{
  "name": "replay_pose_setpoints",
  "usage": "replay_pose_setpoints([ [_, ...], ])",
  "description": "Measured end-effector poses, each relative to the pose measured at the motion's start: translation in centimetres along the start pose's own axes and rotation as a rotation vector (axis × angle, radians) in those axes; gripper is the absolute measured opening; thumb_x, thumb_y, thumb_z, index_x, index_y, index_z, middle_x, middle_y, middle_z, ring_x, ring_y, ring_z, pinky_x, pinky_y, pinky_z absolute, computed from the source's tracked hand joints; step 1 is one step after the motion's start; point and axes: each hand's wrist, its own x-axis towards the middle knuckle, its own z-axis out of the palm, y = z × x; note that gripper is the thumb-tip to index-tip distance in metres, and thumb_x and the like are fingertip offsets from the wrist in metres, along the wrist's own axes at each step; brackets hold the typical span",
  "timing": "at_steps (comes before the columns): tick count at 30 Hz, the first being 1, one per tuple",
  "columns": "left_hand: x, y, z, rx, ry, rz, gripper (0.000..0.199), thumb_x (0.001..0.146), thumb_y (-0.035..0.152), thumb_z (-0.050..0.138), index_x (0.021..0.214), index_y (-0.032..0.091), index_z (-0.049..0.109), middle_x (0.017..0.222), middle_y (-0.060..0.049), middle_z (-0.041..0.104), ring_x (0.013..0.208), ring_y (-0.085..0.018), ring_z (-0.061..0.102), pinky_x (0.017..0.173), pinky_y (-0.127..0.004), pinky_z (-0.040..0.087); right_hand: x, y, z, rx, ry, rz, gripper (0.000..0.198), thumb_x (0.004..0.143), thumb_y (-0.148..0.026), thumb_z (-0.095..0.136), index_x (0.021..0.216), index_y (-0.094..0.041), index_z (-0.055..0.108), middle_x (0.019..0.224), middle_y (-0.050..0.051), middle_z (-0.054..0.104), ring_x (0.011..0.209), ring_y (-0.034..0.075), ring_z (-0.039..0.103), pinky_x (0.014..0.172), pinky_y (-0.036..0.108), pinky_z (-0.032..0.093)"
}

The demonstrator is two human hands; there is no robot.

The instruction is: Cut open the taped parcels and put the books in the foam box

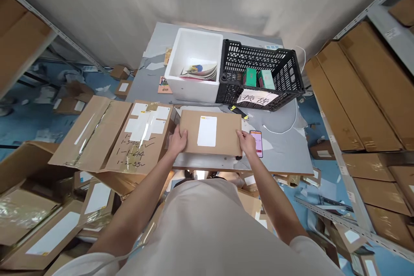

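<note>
Brown cardboard formed the carton that we held near the six o'clock edge of the table: our left hand gripped its nine o'clock end, our right hand its three o'clock end. To handle it well, we judged, equal pressure from both sides was needed. Close at nine stood a written-on box, toward twelve a white tub, past one a black crate. Wider room opened toward four, beyond the phone.
</note>
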Motion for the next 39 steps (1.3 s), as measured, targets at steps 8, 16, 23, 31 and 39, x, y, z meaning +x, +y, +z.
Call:
replay_pose_setpoints([
  [8, -0.1, -2.6, 0.8, -0.270, -0.074, 0.079, 0.071, 0.082, 0.050, 0.050, 0.142, 0.019, 0.028, 0.138, -0.013, 0.046, 0.123, -0.026, 0.048, 0.103, -0.042, 0.037, 0.5, 1.9, 1.7, 0.315, -0.058, 0.079, 0.062, 0.081, -0.067, 0.034, 0.098, -0.019, 0.070, 0.094, 0.008, 0.071, 0.089, 0.023, 0.063, 0.078, 0.031, 0.044],
  [16, -4.1, -5.9, 2.1, -0.628, -0.088, 0.064, 0.074, 0.072, 0.048, 0.063, 0.135, 0.019, 0.039, 0.130, -0.014, 0.054, 0.119, -0.025, 0.052, 0.101, -0.041, 0.040, -3.2, 6.8, 4.0, 0.741, -0.180, 0.041, 0.057, 0.078, -0.061, 0.041, 0.112, -0.019, 0.061, 0.108, 0.008, 0.067, 0.096, 0.022, 0.062, 0.077, 0.033, 0.049],
  [23, -4.6, -9.3, 4.6, -0.562, -0.110, 0.034, 0.070, 0.061, 0.042, 0.069, 0.125, 0.023, 0.047, 0.120, -0.011, 0.058, 0.121, -0.026, 0.048, 0.105, -0.045, 0.032, -4.3, 8.4, 5.5, 0.789, -0.279, -0.096, 0.067, 0.061, -0.027, 0.067, 0.126, -0.025, 0.048, 0.120, 0.007, 0.061, 0.108, 0.021, 0.057, 0.093, 0.038, 0.044],
  [31, -3.7, -9.3, 4.8, -0.648, -0.077, 0.128, 0.066, 0.068, 0.053, 0.064, 0.121, 0.017, 0.049, 0.114, -0.014, 0.060, 0.110, -0.024, 0.056, 0.098, -0.042, 0.040, -4.1, 6.8, 5.1, 0.722, -0.258, -0.091, 0.064, 0.062, -0.036, 0.071, 0.120, -0.022, 0.050, 0.110, 0.008, 0.065, 0.102, 0.023, 0.059, 0.089, 0.040, 0.046],
  [39, -5.2, -4.5, 0.2, -0.331, 0.125, 0.193, 0.054, 0.081, 0.053, 0.048, 0.122, 0.018, 0.053, 0.104, -0.010, 0.056, 0.097, -0.022, 0.056, 0.083, -0.035, 0.047, -5.3, 4.5, 0.4, 0.182, -0.062, -0.207, 0.044, 0.084, -0.053, 0.041, 0.099, -0.017, 0.060, 0.097, 0.010, 0.065, 0.087, 0.023, 0.059, 0.074, 0.034, 0.044],
])
